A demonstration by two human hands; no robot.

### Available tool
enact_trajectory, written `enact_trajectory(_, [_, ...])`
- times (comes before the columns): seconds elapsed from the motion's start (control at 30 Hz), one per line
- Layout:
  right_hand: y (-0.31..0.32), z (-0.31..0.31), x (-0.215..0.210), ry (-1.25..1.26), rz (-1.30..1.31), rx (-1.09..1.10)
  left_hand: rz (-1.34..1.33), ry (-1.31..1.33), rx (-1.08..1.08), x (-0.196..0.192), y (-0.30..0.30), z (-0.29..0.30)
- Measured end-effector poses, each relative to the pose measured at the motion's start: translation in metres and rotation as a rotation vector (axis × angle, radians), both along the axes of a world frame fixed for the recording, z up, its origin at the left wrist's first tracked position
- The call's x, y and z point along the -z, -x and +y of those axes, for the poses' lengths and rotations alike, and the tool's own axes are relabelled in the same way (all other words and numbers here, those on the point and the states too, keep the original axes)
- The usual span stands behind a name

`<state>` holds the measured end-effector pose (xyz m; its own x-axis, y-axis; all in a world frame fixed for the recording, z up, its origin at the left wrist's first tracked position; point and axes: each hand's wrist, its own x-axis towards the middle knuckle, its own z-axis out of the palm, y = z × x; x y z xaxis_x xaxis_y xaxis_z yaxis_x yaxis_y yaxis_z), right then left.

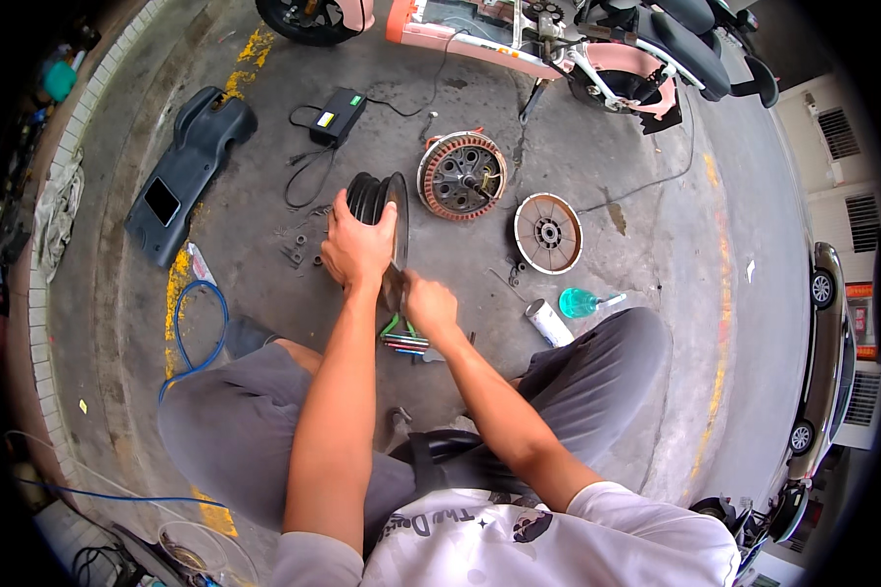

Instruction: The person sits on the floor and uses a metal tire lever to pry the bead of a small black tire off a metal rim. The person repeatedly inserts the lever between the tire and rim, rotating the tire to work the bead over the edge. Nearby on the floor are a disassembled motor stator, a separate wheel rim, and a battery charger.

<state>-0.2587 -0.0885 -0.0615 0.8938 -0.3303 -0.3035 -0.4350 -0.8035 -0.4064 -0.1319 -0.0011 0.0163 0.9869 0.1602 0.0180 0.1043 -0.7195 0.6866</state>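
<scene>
My left hand [355, 245] grips a black, ribbed wheel hub [366, 196] that stands on edge on the ground, the thumb over its rim. My right hand [429, 308] is closed on a flat, dark metal tool [394, 284] whose exact kind I cannot make out. Its blade meets the lower part of the hub's rim. Beyond the hub to the right lies a round motor stator [463, 176] with copper windings around its edge. Nearer on the right rests a round metal motor cover [548, 234]. Below my right hand is a small bundle of coloured sticks or tools [405, 342].
A black charger [340, 117] with cables lies ahead. To the left are a dark plastic scooter panel [181, 181] and a coiled blue hose [227, 313]. By my right knee lie a white can [548, 323] and a green bottle [578, 302]. A pink scooter [519, 59] stands ahead.
</scene>
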Motion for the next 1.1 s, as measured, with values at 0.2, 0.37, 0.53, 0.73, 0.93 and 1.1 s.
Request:
enact_trajectory(0.2, [0.021, 0.016, -0.08, -0.049, -0.037, 0.012, 0.006, -0.05, -0.054, 0.001, 0.0, 0.011])
enact_trajectory(0.37, [0.025, 0.014, 0.006, 0.023, -0.03, 0.044, 0.005, -0.004, 0.026, -0.004, 0.004, -0.008])
enact_trajectory(0.53, [0.009, 0.009, -0.036, -0.09, -0.055, 0.064, -0.056, -0.048, 0.007, 0.007, 0.005, 0.009])
enact_trajectory(0.73, [0.021, 0.02, -0.017, -0.05, 0.003, 0.01, 0.003, -0.011, 0.002, 0.002, 0.001, 0.004])
enact_trajectory(0.93, [-0.002, 0.008, -0.06, -0.091, 0.004, 0.003, -0.063, -0.029, -0.055, 0.016, 0.001, 0.025])
enact_trajectory(1.1, [0.024, 0.021, -0.042, -0.028, -0.002, -0.004, 0.026, 0.022, -0.081, 0.003, -0.003, 0.02])
